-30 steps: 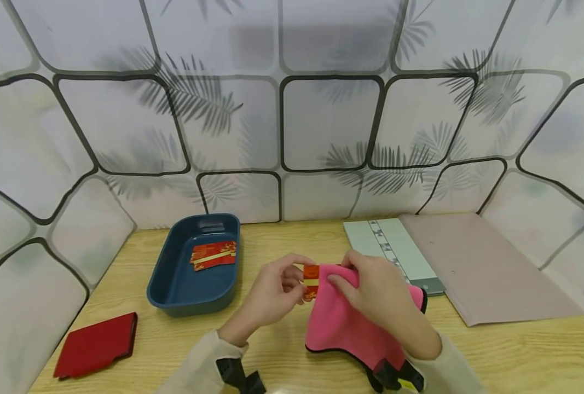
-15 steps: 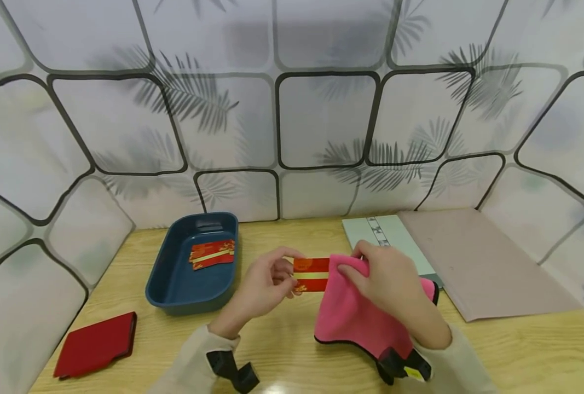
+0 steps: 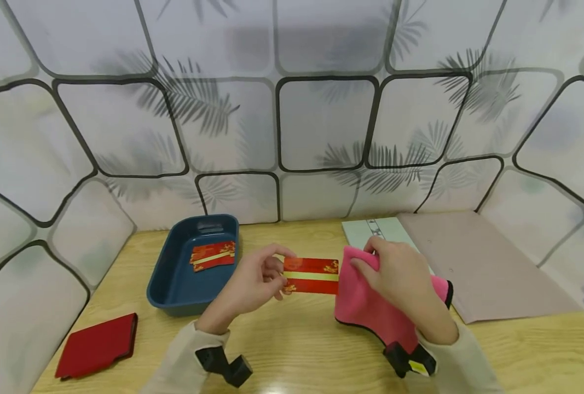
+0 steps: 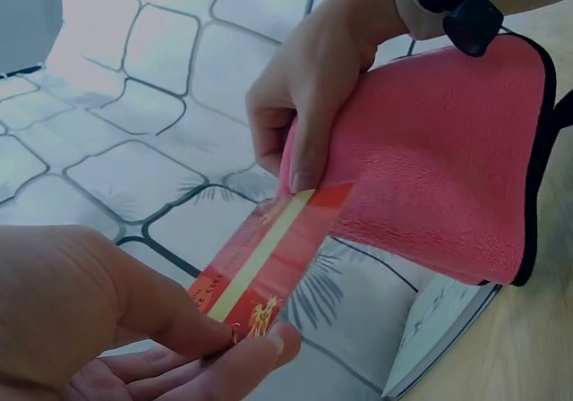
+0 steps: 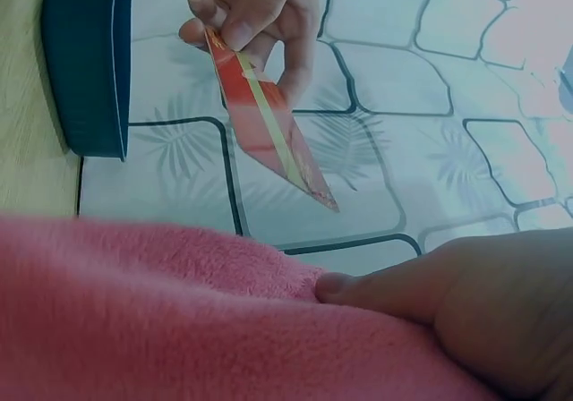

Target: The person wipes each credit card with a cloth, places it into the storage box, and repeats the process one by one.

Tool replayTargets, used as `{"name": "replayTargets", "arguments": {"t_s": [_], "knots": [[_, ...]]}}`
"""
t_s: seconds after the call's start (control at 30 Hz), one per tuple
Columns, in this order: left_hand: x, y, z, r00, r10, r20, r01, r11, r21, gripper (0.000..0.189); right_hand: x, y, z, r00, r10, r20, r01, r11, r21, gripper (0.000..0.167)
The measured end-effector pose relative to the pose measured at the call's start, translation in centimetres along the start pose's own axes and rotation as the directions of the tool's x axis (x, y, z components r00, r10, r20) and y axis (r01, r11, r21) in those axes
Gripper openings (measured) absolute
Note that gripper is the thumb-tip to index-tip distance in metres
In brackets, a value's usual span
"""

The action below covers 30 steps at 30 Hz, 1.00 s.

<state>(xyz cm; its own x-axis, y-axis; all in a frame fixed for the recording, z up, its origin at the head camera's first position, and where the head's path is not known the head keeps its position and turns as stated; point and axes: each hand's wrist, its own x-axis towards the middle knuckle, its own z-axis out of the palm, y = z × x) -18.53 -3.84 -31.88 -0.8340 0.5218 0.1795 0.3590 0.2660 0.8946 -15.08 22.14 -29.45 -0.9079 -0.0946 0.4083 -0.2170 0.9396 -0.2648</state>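
My left hand [image 3: 249, 282] pinches the left end of a red card [image 3: 313, 276] with a yellow stripe and gold ornament, between thumb and fingers. The card is held up off the table, its right end close beside a pink cloth [image 3: 360, 298] with black edging. That fluffy cloth hangs from my right hand [image 3: 402, 273], which pinches its top edge between thumb and fingers. In the right wrist view the whole card [image 5: 269, 119] shows apart from the cloth [image 5: 179, 320]. More red and gold cards [image 3: 214, 255] lie fanned in a blue tray [image 3: 163, 293] to the left.
A red wallet-like case [image 3: 97, 346] lies at the front left of the wooden table [image 3: 277, 350]. Behind my right hand are a pale green notebook [image 3: 360, 232] and a large beige-pink sheet or folder [image 3: 489, 268]. A patterned cloth wall [image 3: 326, 126] closes off the back and sides.
The card has come out from under the pink cloth and now shows whole. My left hand has moved left with it, while my right hand has shifted right with the cloth.
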Motion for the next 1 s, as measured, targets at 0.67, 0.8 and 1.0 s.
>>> {"name": "replayTargets", "arguments": {"t_s": [0.67,0.8,1.0], "knots": [[-1.8,-5.3,-11.8,0.915,-0.233,-0.329,0.271,0.960,0.075,0.045,-0.2,-0.8,1.1,0.999,-0.041,0.018,0.041,0.998,0.047,0.021],[-1.7,-7.0,-13.8,0.887,-0.304,-0.348,0.365,0.923,0.122,0.049,-0.1,-1.0,1.3,0.999,-0.046,0.020,0.045,0.998,0.044,0.022],[-0.8,-8.5,-15.8,0.872,-0.406,-0.275,0.466,0.861,0.206,0.051,0.1,-1.5,1.9,0.996,-0.065,0.057,0.064,0.998,0.028,0.023]]}}
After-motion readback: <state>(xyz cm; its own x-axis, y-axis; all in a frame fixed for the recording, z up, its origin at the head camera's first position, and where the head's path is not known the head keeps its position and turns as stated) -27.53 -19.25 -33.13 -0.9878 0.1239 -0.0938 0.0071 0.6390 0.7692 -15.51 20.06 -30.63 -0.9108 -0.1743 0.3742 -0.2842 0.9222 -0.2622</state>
